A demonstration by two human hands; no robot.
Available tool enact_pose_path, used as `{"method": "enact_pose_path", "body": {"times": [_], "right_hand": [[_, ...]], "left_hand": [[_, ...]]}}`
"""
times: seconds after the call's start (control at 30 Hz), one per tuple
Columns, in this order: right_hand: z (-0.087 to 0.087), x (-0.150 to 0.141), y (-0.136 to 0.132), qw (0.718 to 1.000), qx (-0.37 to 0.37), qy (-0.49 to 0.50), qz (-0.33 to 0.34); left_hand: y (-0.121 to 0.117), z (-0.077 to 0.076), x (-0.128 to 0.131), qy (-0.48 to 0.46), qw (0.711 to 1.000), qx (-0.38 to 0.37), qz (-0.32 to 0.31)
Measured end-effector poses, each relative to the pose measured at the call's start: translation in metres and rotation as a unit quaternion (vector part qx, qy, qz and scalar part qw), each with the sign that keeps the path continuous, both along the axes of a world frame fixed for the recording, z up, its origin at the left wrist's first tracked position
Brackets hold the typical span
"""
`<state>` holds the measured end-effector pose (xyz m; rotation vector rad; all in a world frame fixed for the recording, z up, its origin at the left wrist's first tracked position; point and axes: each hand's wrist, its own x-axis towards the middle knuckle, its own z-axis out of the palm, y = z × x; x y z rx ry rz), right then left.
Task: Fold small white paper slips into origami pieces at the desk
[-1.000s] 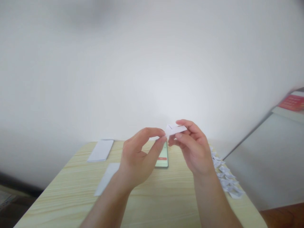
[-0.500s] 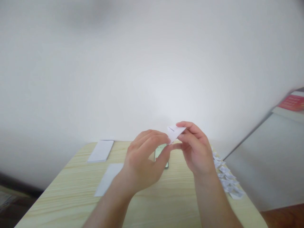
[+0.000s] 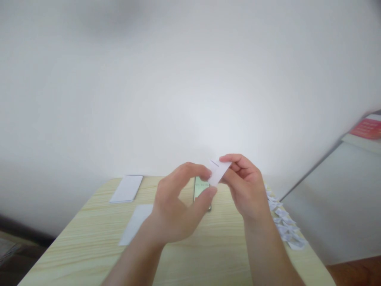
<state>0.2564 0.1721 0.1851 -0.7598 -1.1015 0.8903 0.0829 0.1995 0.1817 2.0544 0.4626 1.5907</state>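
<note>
A small white folded paper point(image 3: 218, 172) is held up above the far part of the table, with a dark slit-like line near its top. My right hand point(image 3: 246, 186) pinches its right side, the thumb and fingers closed on it. At the paper's left edge and lower corner are the index finger and thumb of my left hand point(image 3: 177, 204), set apart with the paper between their tips. Below and behind the left hand lies a phone point(image 3: 200, 188) with a lit, greenish screen, partly covered by the fingers.
A stack of white paper point(image 3: 127, 189) lies at the table's far left, and a white sheet point(image 3: 135, 224) nearer, partly behind my left forearm. Several folded white paper pieces point(image 3: 286, 226) line the right edge. The wooden table point(image 3: 80, 242) meets a white wall point(image 3: 178, 87).
My left thumb has moved down, away from the index finger, widening their gap. More of the folded paper and the phone screen shows. The paper has tilted slightly.
</note>
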Motion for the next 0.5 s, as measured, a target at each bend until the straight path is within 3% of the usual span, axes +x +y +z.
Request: {"method": "enact_pose_path", "body": {"times": [0.1, 0.17, 0.3, 0.5], "right_hand": [[-0.001, 0.000, -0.004, 0.999, 0.024, -0.015, 0.037], [0.000, -0.001, -0.006, 0.997, 0.034, -0.026, 0.058], [0.002, -0.006, -0.009, 0.996, 0.054, -0.054, 0.036], [0.004, -0.012, -0.010, 0.986, 0.107, -0.117, -0.060]], "left_hand": [[0.002, 0.000, -0.001, -0.069, 0.990, -0.123, -0.012], [0.004, 0.001, 0.001, -0.085, 0.981, -0.165, -0.047], [0.007, 0.003, 0.005, -0.102, 0.967, -0.190, -0.137], [0.005, 0.002, 0.005, -0.126, 0.963, -0.193, -0.139]]}}
